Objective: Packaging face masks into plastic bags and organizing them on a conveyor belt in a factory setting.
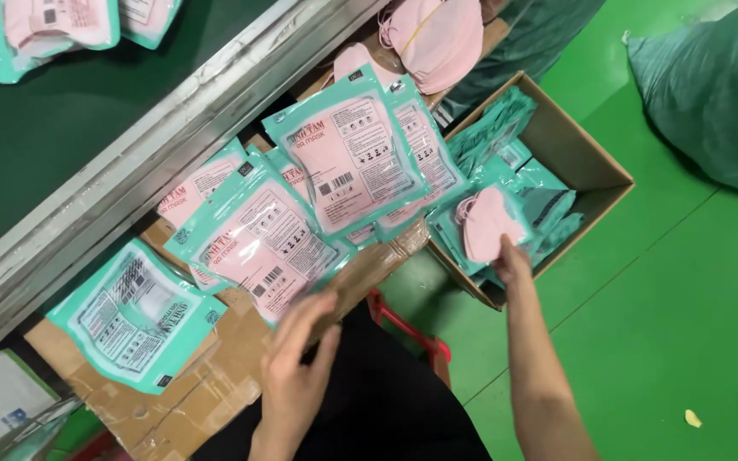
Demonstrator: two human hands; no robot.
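Right hand [512,259]: fingertips hidden behind a pink mask [489,224], which it holds over an open cardboard box [587,162] of teal pouches; whether the grip pinches or merely presses, cannot tell. Forearm extended, cut off at lower edge. Left hand [296,354]: motion-blurred, fingers spread, holding nothing, touching the lowest of the fanned mask packets [266,243] on a taped carton [207,393]. Conveyor belt [61,119]: upper left, packets there cropped.

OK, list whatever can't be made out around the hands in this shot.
- Head view, left hand: motion-blurred, so contact with the teal packet is unclear.
- Cardboard box: its floor is hidden beneath empty pouches.
- Right hand: fingertips hidden behind the pink mask.
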